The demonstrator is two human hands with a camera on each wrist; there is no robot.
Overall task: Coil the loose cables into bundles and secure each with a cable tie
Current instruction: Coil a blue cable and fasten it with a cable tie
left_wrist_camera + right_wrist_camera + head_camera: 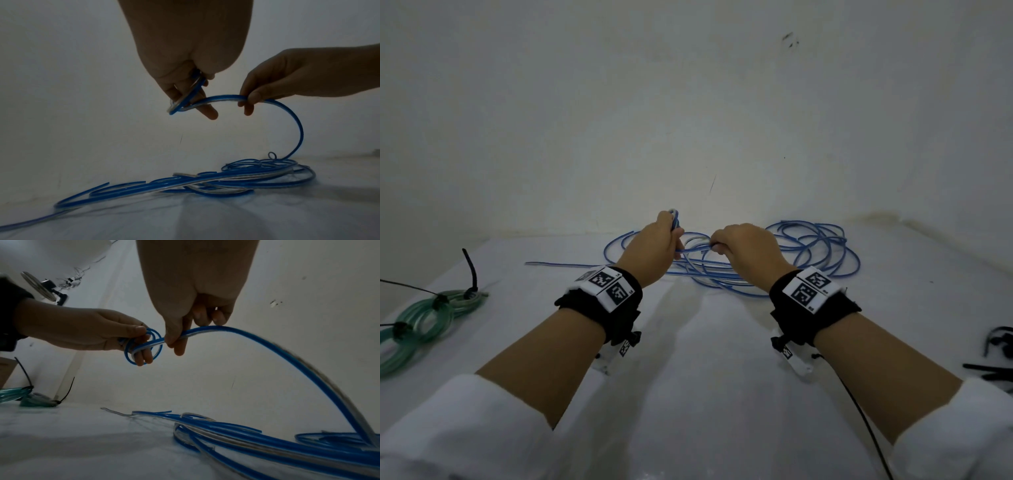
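Observation:
A long blue-and-clear cable (815, 250) lies in loose tangled loops on the white table (705, 377) near the wall. My left hand (669, 236) holds a small coil of it (144, 347) wound round its fingers, above the table. My right hand (726, 245) pinches the strand (224, 98) just right of that coil. From there the cable arches down (298, 363) into the pile (236, 180). Both hands are raised a little over the tangle.
A green cable bundle (421, 322) bound with black cable ties (470, 274) lies at the table's left edge. Loose black cable ties (993, 363) lie at the right edge. The white wall (688, 120) stands close behind the pile.

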